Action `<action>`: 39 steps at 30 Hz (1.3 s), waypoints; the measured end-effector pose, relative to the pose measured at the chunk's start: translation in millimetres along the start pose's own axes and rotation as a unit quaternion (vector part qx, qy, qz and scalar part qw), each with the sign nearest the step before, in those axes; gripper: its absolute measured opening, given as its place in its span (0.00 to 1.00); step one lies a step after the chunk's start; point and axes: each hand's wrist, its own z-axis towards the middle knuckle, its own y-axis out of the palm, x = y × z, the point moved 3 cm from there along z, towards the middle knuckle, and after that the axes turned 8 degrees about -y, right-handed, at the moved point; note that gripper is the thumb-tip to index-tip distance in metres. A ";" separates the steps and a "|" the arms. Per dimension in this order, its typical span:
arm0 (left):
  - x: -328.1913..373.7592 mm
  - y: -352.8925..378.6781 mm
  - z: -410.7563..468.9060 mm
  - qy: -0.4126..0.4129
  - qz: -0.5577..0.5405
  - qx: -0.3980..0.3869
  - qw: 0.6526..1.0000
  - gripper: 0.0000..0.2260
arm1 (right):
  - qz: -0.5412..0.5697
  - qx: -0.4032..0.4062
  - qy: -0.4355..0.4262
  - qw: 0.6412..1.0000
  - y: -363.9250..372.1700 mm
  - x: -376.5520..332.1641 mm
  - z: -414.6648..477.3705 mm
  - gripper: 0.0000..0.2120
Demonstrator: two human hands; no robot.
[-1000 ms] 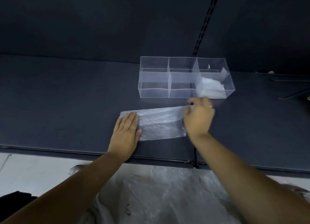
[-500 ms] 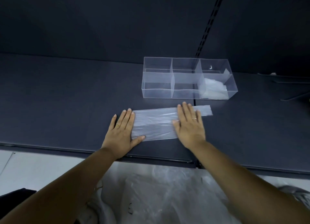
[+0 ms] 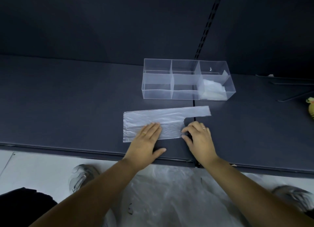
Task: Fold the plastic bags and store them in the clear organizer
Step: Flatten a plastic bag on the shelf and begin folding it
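We see one bag [image 3: 153, 123] lying flat on the dark shelf [image 3: 68, 107], its handle strip pointing right, just in front of the one clear organizer [image 3: 156, 94]. Our left hand [image 3: 146, 141] presses it with straight fingers. Our right hand [image 3: 198, 138] curls its fingers at the bag's right edge and pinches it. The organizer has six compartments. Folded bags [image 3: 212, 90] fill the front right one, but we cannot count them. Nothing lies between bag and organizer. A loose plastic heap [image 3: 169, 192] sits below the shelf between two shoes [image 3: 83, 175], and a yellow thing [image 3: 311, 107] shows at the right edge.

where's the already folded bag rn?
Head view, right of centre: the folded bag lies in the clear organizer's near-right compartment, just beyond the flat bag on the shelf.
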 end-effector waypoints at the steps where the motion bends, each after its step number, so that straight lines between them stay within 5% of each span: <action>1: 1.5 6.4 0.6 -0.009 -0.010 0.002 1.000 0.34 | -0.001 0.003 0.009 1.000 0.0 -0.7 2.8 0.02; 5: 5.2 8.2 4.6 -0.043 -0.030 0.040 0.998 0.31 | -0.030 -0.062 0.020 0.997 5.6 -1.0 11.6 0.05; 12: 24.1 2.7 5.5 0.030 -0.001 0.171 0.985 0.16 | 0.011 -0.158 0.070 0.985 -23.8 14.4 -13.4 0.08; 15: 34.7 6.0 1.2 0.041 -0.005 0.171 0.984 0.14 | -0.033 -0.117 0.049 0.991 -40.4 16.3 -23.7 0.06; 19: 43.5 0.5 -0.8 0.044 -0.019 0.179 0.983 0.10 | -0.059 -0.093 -0.079 0.991 -33.7 -9.9 -28.2 0.35; 26: 29.6 -5.3 -10.0 -0.017 -0.032 0.164 0.986 0.15 | -0.066 0.018 -0.060 0.996 -8.2 -6.2 -17.1 0.16; 29: 15.9 -2.7 -16.3 -0.035 0.000 0.156 0.987 0.17 | -0.061 0.027 -0.047 0.997 -7.1 10.7 -17.5 0.20; 32: 8.0 2.5 -20.0 -0.028 0.026 0.167 0.985 0.11 | -0.040 -0.061 -0.042 0.996 -7.8 23.1 -25.6 0.31; 35: 6.9 5.4 -21.5 -0.027 0.029 0.157 0.987 0.17 | 0.085 -0.077 0.031 0.993 -16.5 37.1 -34.0 0.35; 39: 5.4 11.0 -22.8 -0.026 0.037 0.145 0.988 0.21 | 0.152 0.115 0.252 0.949 -41.1 80.8 -34.9 0.26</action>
